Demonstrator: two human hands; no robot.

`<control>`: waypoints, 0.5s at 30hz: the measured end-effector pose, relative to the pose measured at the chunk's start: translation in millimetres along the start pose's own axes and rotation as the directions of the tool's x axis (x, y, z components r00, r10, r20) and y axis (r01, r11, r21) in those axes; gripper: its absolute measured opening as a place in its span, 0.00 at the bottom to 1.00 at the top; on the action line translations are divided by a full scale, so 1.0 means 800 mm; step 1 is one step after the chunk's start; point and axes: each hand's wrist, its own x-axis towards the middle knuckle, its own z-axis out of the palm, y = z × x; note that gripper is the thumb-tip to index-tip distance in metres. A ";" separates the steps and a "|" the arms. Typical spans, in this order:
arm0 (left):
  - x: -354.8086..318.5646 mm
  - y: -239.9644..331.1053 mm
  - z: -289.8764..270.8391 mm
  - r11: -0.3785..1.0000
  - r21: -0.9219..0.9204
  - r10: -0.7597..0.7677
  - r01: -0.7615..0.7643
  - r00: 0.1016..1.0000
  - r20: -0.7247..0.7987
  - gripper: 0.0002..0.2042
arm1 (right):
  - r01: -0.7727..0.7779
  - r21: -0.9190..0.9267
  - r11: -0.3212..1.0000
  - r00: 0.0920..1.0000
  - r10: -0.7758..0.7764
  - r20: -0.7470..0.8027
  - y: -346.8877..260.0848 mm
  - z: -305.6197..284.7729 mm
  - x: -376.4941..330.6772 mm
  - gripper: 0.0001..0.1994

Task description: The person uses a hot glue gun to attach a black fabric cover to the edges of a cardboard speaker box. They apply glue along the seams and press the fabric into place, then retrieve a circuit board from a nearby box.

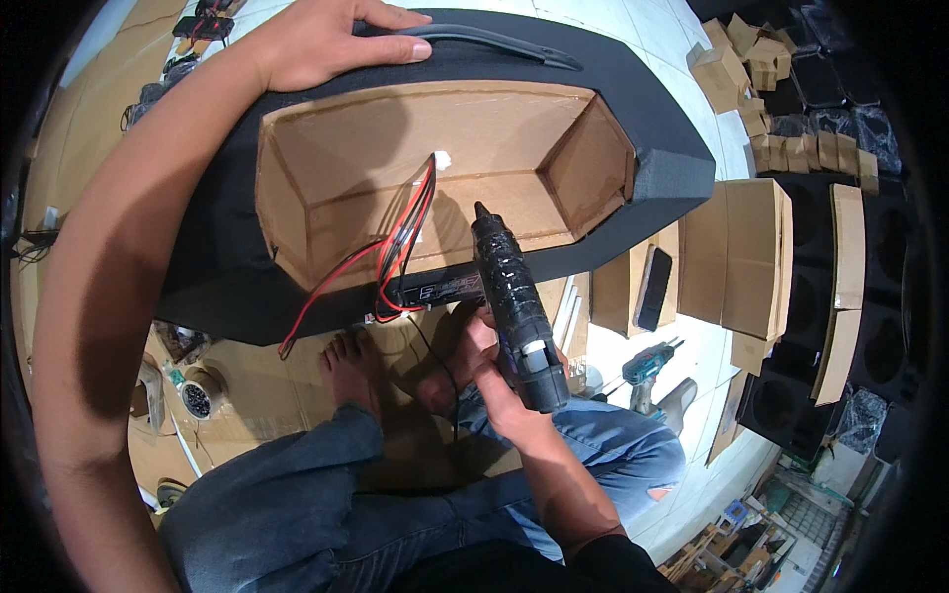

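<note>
A black speaker box (pixel 672 178) with angled ends stands in front of me, its brown open cavity (pixel 366 109) facing up at me. My left hand (pixel 311 44) grips its far edge at the left end of the black strap handle (pixel 484 42), thumb lying along the handle. My right hand (pixel 484 351) is closed around a black hot glue gun (pixel 514 287), which hides part of the fingers. The gun's nozzle points into the cavity. Red and black wires (pixel 400 232) come from a white blob (pixel 442 159) inside and hang over the near edge, beside a dark panel (pixel 450 291).
Right of the box are cardboard pieces (pixel 736 247) with a phone (pixel 653 287) on one. A teal cordless drill (pixel 647 368) is on the floor, with black boxes (pixel 791 405) beyond. At left sits a small round container (pixel 201 393). My bare feet are below the box.
</note>
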 end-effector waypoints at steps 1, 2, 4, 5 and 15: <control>0.000 -0.001 0.001 1.000 0.002 0.001 -0.001 1.000 -0.005 0.25 | -0.024 0.005 1.000 1.000 0.024 0.003 -0.002 -0.002 -0.003 0.17; 0.000 -0.002 0.001 1.000 -0.015 -0.001 0.001 1.000 -0.002 0.25 | -0.040 0.009 0.999 0.999 0.040 0.004 -0.005 -0.003 -0.004 0.18; -0.001 -0.004 0.001 0.999 -0.042 -0.005 0.005 1.000 0.003 0.25 | -0.063 0.019 0.998 0.998 0.062 0.008 -0.011 -0.005 -0.003 0.18; -0.002 -0.005 0.000 0.999 -0.045 -0.015 0.015 1.000 0.003 0.25 | -0.069 0.025 0.997 0.998 0.069 0.009 -0.014 -0.005 -0.003 0.18; -0.002 0.001 -0.001 1.000 0.015 -0.005 0.005 1.000 -0.003 0.24 | 0.191 -0.040 0.981 0.981 -0.189 0.033 0.000 -0.006 -0.004 0.18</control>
